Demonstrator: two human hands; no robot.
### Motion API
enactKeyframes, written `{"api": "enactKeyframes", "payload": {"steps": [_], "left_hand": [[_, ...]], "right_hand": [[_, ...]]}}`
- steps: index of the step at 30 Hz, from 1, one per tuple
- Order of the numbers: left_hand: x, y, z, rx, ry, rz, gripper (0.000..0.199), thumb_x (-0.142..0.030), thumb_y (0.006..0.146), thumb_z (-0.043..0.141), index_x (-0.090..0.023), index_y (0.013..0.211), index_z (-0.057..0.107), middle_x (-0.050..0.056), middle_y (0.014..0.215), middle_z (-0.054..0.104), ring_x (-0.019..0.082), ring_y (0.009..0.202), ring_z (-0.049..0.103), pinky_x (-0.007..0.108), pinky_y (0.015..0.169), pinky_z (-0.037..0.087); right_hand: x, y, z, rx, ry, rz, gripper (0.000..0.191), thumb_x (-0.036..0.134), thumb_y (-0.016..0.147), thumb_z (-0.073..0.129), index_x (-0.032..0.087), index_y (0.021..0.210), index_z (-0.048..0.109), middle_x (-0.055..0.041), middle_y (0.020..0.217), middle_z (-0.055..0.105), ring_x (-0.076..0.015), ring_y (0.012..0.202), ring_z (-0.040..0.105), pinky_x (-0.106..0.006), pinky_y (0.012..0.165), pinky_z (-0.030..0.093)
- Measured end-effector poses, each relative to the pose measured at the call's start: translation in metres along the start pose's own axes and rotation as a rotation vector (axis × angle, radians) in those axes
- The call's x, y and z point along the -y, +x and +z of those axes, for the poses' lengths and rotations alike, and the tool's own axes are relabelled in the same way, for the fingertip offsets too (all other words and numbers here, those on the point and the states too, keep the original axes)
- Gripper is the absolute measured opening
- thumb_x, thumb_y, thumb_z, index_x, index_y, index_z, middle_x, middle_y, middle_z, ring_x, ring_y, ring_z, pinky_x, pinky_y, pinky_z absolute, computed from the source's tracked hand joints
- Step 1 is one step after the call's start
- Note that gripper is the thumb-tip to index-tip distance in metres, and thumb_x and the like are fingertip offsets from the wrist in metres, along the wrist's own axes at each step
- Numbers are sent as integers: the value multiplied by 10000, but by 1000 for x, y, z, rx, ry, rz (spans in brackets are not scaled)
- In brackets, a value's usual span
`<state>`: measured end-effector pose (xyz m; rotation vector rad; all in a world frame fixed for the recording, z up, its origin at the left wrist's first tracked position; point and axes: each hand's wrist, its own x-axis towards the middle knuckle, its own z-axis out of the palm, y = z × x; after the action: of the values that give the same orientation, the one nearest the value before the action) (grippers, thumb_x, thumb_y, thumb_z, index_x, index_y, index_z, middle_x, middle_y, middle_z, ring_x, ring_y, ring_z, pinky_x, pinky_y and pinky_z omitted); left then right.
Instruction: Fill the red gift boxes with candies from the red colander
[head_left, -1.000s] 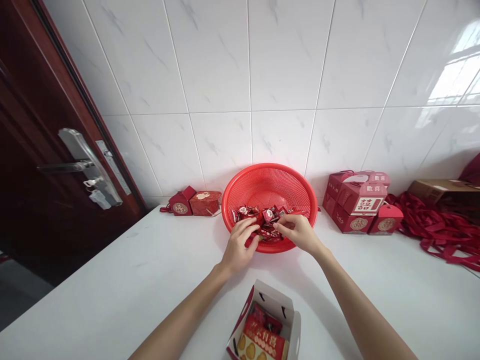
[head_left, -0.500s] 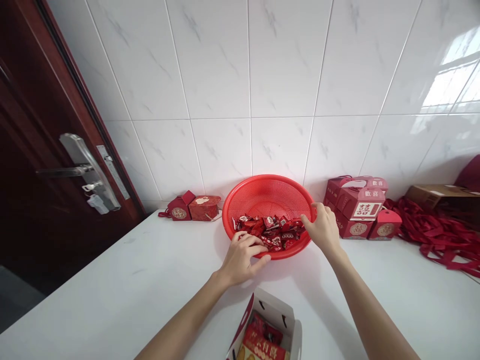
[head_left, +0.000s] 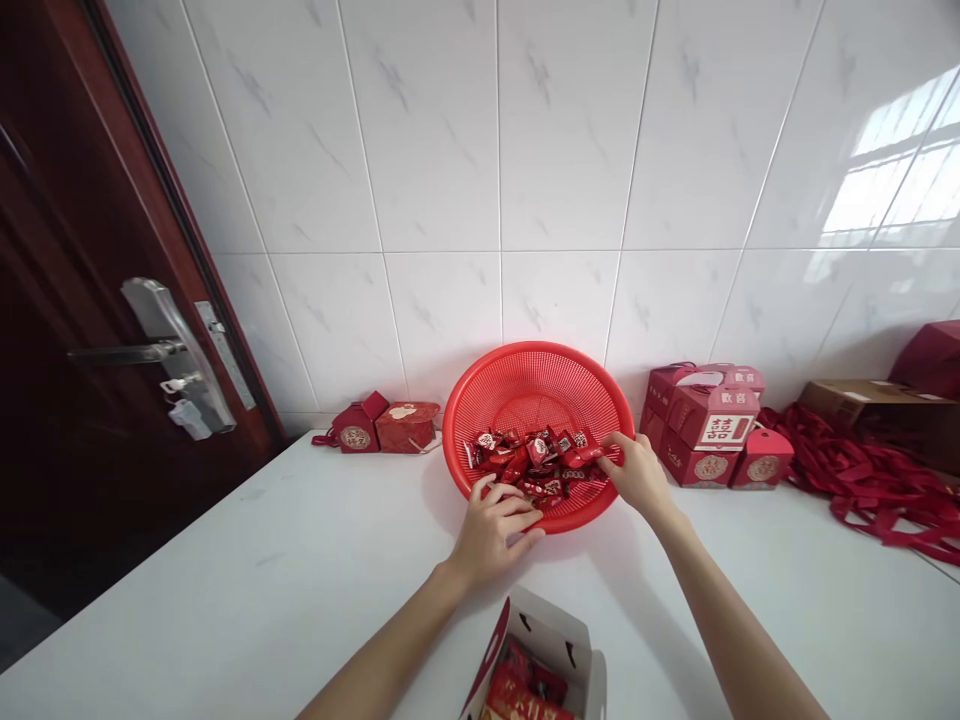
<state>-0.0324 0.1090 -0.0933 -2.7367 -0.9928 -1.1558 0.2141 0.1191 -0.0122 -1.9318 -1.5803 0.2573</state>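
A round red plastic mesh basket [head_left: 540, 375] stands tilted towards me, wrapped candies [head_left: 536, 460] heaped in its lower part. My left hand [head_left: 491, 525] grips its near rim, fingers over the edge and thumb outside. At the basket's right side, the fingertips of my right hand [head_left: 637, 475] pinch a red-wrapped candy [head_left: 583, 457] above the heap. Closer to me an open carton box [head_left: 551, 630] with a white inside holds red packets [head_left: 517, 690]; the bottom of the view cuts it off.
Two small red gift boxes [head_left: 407, 428] stand by the wall on the left. Stacked red gift boxes [head_left: 712, 425] are right of the basket, then a pile of red ribbons [head_left: 832, 470] and a brown cardboard box [head_left: 862, 400]. A door [head_left: 67, 300] borders the white table on the left.
My right hand has moved down from the basket's rim into the candies and now pinches one. The basket leans a little more towards me. My left hand stays at the near rim.
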Motion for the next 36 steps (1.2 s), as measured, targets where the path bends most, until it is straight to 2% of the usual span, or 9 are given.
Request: {"api": "enactKeyframes", "payload": {"steps": [4, 7, 11, 18, 23, 27, 31, 33, 36], "left_hand": [[12, -9, 13, 31, 14, -58, 197, -290, 962, 603, -274, 1054, 777, 46, 1003, 786, 272, 1091, 648, 662, 1145, 279], [18, -12, 18, 25, 42, -73, 210, -253, 966, 580, -249, 1073, 760, 51, 1034, 776, 266, 1121, 641, 660, 1168, 253], [21, -14, 21, -32, 75, -91, 245, -243, 1000, 526, -231, 1120, 740, 58, 1093, 765, 246, 1148, 638, 632, 1189, 245], [18, -12, 22, -137, 103, -107, 219, -266, 1011, 526, -242, 1082, 732, 48, 1184, 740, 238, 1186, 617, 547, 1156, 306], [12, -9, 17, -257, 89, -54, 153, -202, 972, 558, -219, 970, 710, 50, 1054, 727, 231, 1080, 631, 483, 1052, 381], [9, -6, 13, -307, 61, -17, 135, -165, 949, 565, -218, 923, 686, 30, 936, 702, 206, 962, 635, 430, 962, 422], [8, -5, 10, -338, 14, 16, 139, -148, 940, 556, -217, 930, 676, 29, 910, 700, 200, 926, 633, 400, 916, 453], [7, -6, 9, -345, -18, 33, 146, -136, 933, 550, -214, 931, 673, 33, 895, 699, 198, 914, 632, 382, 893, 475], [4, -7, 8, -334, -89, 49, 160, -133, 932, 531, -208, 934, 672, 41, 873, 695, 195, 899, 626, 354, 852, 508]], "right_hand": [[-5, 2, 2, 13, 88, -74, 119, 238, 811, 645, 208, 910, 703, -79, 983, 625, -244, 923, 646, -296, 736, 471], [-8, 4, 9, 35, 118, -127, 125, 195, 787, 629, 201, 898, 685, -69, 955, 653, -234, 912, 646, -285, 724, 462], [-10, 6, 18, 44, 98, -154, 253, 191, 778, 613, 200, 1021, 680, -78, 1002, 672, -225, 869, 647, -285, 700, 459], [-4, 2, 16, 78, 52, -117, 421, 201, 846, 576, 178, 1265, 606, -123, 1167, 650, -238, 976, 653, -297, 759, 467], [6, -4, 8, 23, 8, -73, 399, 229, 898, 531, 158, 1284, 602, -164, 1280, 597, -278, 1079, 631, -333, 792, 486], [11, -6, 5, -104, -24, -93, 371, 219, 904, 505, 140, 1246, 628, -200, 1424, 507, -325, 1228, 567, -398, 934, 478], [18, -9, -3, -190, 36, -178, 287, 223, 882, 518, 157, 1116, 669, -181, 1358, 579, -334, 1206, 572, -454, 985, 462], [24, -15, -12, -60, 140, -250, 221, 241, 892, 514, 169, 1028, 673, -142, 1193, 673, -289, 1074, 635, -421, 918, 498], [37, -32, -34, 345, 289, -481, 166, 292, 909, 541, 192, 930, 672, -70, 999, 727, -213, 894, 670, -344, 817, 524]]}}
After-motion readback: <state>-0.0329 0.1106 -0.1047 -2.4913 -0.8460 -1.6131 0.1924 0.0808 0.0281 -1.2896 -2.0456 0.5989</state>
